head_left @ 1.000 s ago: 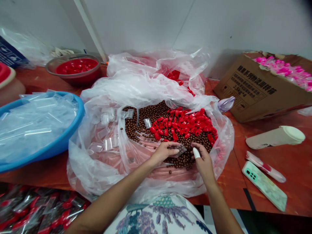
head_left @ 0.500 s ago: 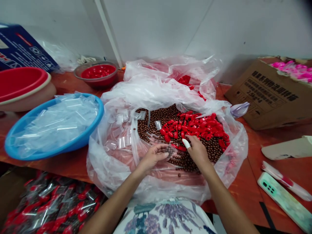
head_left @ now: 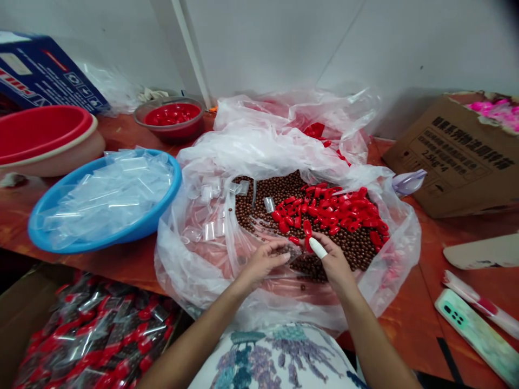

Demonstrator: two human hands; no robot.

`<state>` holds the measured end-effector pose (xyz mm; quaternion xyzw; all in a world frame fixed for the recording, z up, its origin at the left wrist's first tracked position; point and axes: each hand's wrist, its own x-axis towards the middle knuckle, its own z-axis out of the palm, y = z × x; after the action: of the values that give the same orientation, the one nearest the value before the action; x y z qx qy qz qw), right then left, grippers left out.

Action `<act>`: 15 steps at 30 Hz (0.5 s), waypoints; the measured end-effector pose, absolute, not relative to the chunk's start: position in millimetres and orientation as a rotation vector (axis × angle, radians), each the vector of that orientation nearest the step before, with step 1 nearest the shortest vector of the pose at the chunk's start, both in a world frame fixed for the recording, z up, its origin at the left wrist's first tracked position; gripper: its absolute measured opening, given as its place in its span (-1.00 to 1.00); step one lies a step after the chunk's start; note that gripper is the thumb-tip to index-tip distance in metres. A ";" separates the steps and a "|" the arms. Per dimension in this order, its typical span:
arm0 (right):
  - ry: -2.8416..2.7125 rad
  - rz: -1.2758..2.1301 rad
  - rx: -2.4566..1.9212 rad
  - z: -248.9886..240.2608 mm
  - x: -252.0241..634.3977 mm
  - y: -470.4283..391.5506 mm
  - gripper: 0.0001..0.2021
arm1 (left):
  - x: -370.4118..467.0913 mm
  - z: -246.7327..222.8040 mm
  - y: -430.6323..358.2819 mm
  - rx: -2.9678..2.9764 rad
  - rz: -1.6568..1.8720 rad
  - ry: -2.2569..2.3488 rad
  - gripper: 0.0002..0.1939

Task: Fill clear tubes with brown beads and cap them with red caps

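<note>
My left hand (head_left: 265,263) pinches a small clear plastic case (head_left: 292,252) that looks to have brown balls inside; a red piece (head_left: 294,240) is at its far end. Close by on the right, my right hand (head_left: 335,262) grips a red plastic cap (head_left: 308,229) between thumb and fingers, with a white cover (head_left: 318,248) on one digit. Both hands are over an opened plastic bag (head_left: 375,300) of loose brown balls (head_left: 272,190). Many red caps (head_left: 344,208) lie heaped on the balls. Empty clear cases (head_left: 208,231) rest on the bag's left side.
At left stands a blue basin (head_left: 175,186) of clear cases, behind it stacked basins (head_left: 87,146) and a bowl (head_left: 194,121) of red pieces. An open box (head_left: 24,313) of filled red-capped cases sits low left. On the right are a carton (head_left: 450,167) and a phone (head_left: 478,335).
My right hand has lifted a red cap off the heap and brought it beside the case in my left hand. The whole view has shifted slightly.
</note>
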<state>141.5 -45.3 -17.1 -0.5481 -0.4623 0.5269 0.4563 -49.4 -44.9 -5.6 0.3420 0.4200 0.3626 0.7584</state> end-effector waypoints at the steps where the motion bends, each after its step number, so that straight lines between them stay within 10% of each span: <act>1: -1.121 1.299 -1.346 -15.4 140.1 -49.3 -0.68 | -47.7 -6.1 -45.4 0.763 0.785 0.910 -0.52; 15: -1.332 0.963 -1.518 -15.8 117.0 -73.9 -0.70 | -28.5 -17.8 -61.7 0.837 0.863 0.891 -0.60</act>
<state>117.0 -73.9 -15.8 -0.6103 -0.5355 0.3873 0.4368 -28.5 -61.7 -17.8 0.3803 0.4053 0.3922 0.7330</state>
